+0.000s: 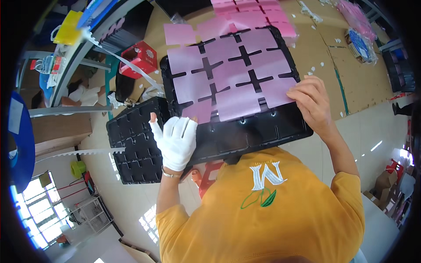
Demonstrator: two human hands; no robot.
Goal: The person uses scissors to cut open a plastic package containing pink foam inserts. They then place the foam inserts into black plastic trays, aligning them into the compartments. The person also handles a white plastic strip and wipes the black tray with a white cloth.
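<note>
A pink sheet [232, 72] with cross-shaped cutouts lies over a black plastic tray [258, 131], whose near part stays uncovered. My left hand [176, 142], in a white glove with some bare fingertips, is at the sheet's near left corner. Its thumb side meets the sheet edge and the outermost finger sticks out; the fingers' undersides are hidden. At the near right corner, my bare right hand [312, 103] pinches the sheet between thumb and fingers.
Another black compartment tray [136, 140] sits at the left. A red box [139, 59] stands on the brown work table [313, 57] beyond it. More pink sheets [258, 13] lie at the far side. A grey metal frame [72, 65] rises at the left.
</note>
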